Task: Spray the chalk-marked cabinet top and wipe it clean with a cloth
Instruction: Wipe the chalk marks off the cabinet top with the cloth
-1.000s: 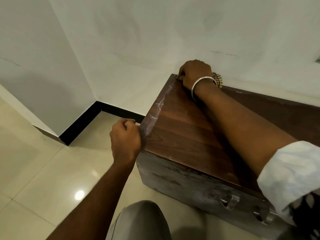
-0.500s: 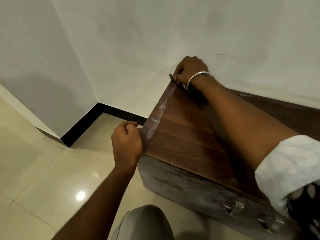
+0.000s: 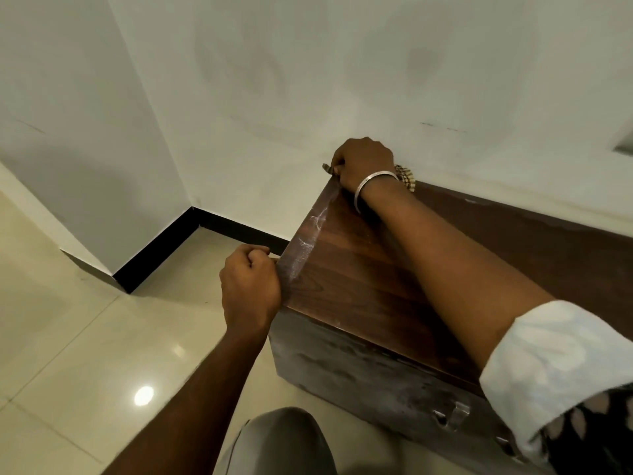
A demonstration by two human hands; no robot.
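The cabinet top (image 3: 359, 279) is dark brown wood, standing against the white wall. A strip of clear tape (image 3: 305, 248), streaked with white chalk dust, is stretched along its left edge. My left hand (image 3: 250, 289) is at the near left corner, its curled fingers pinching the tape's near end. At the far left corner by the wall, my right hand (image 3: 364, 162) pinches the far end, and a short stub of tape sticks out past the fingers. No spray bottle or cloth is in view.
The cabinet's worn front face carries metal handles (image 3: 452, 416) at the lower right. A black skirting (image 3: 164, 248) runs along the wall corner to the left. Glossy cream floor tiles (image 3: 85, 337) spread left of the cabinet. My grey-clad knee (image 3: 281, 440) is at the bottom.
My right hand has shifted a little left to the far corner, and the tape's far end now pokes out past its fingers. The left hand keeps its hold at the near corner.
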